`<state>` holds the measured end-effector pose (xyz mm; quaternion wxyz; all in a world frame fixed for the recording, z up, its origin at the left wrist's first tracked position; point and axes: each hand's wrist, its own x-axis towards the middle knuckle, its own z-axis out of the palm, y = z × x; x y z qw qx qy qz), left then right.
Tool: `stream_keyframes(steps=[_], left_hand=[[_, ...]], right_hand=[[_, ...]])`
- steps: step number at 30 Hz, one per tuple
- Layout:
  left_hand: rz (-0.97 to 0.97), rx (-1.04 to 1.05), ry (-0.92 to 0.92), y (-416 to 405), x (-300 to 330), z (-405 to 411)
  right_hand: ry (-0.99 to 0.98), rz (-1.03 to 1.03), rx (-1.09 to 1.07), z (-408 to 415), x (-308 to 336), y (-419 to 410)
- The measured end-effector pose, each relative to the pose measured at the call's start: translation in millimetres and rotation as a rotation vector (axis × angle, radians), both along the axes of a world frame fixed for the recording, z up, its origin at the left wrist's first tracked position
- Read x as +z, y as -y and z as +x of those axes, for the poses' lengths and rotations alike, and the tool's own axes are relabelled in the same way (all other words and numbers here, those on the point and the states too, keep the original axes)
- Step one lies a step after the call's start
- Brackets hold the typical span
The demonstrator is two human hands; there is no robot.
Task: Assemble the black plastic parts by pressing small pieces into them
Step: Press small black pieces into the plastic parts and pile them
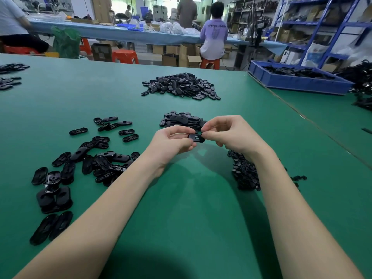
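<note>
Held part: a flat black oval plastic part [196,137] is held up above the green desk [191,208], between the two hands, just in front of the near pile.
Left hand: the left hand [173,142] grips the part's left end, thumb on top and fingers curled beneath it.
Right hand: the right hand [227,133] has its fingertips [203,134] pinched together at the part's right end, touching its upper face; whether a small piece sits under them is too small to tell.
Near pile: a heap of black oval parts [182,119] lies on the desk just behind the held part, partly hidden by the right hand.
Far pile: a larger heap of the same kind of parts [181,86] lies well behind the held part.
Scattered parts: loose oval parts [94,158], some glossy and face up, some overlapping, are spread on the desk to the left of the held part and run toward the near edge.
Small pieces: a heap of small black pieces [244,174] lies on the desk below and to the right of the held part, partly under the right forearm.
Blue bin: a blue plastic bin [298,81] with dark parts in it stands on the adjoining desk, far right of and behind the held part.
Background: a person in a pale purple shirt [213,35] sits on an orange stool at another bench, far behind the held part.
</note>
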<state>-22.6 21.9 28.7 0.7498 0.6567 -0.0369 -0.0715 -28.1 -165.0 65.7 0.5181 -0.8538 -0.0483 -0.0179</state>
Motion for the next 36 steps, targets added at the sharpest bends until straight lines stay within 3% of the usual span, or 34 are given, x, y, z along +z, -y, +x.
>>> stream_keyframes(steps=[12, 36], left_hand=[[0.043, 0.024, 0.028, -3.5, 7.0, -2.7], [0.226, 0.013, 0.100, 1.2, 4.4, -2.4]], right_hand=[[-0.062, -0.040, 0.058, -0.1, -0.2, -2.7], [-0.073, -0.100, -0.070, 7.9, -7.5, -6.0]])
